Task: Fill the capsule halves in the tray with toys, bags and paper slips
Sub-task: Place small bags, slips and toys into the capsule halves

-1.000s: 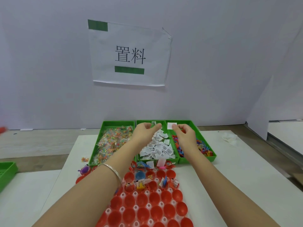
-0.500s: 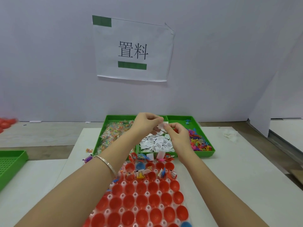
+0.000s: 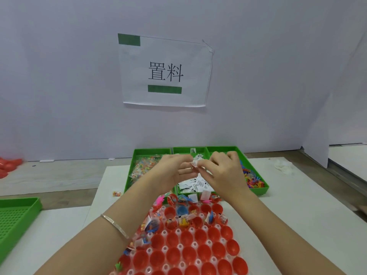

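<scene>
Nearest you, the white plastic tray [image 3: 165,248] of round red capsule halves [image 3: 188,253] has its near rows bare. Only the far two rows or so hold toys, bags and slips, and one blue capsule half [image 3: 182,210] sits among the red. The tray runs off the frame, so you can't get a full tally. Over its far end your two hands have closed in: a second ago they were spread apart over the bins. Now your left hand [image 3: 170,171] and right hand [image 3: 224,173] meet above the middle bin, both sets of fingertips pinching one small white printed paper slip [image 3: 195,163], or a few stuck together. You are likely peeling a single slip free, so no cup has gained anything yet. Beyond lie three green plastic bins side by side: clear bags [image 3: 143,167] left, loose slips [image 3: 194,185] centre, coloured toys [image 3: 252,177] right. A fourth green perforated tray [image 3: 15,213] sits off to your left. One paper sign [image 3: 165,70] hangs on the wall.
</scene>
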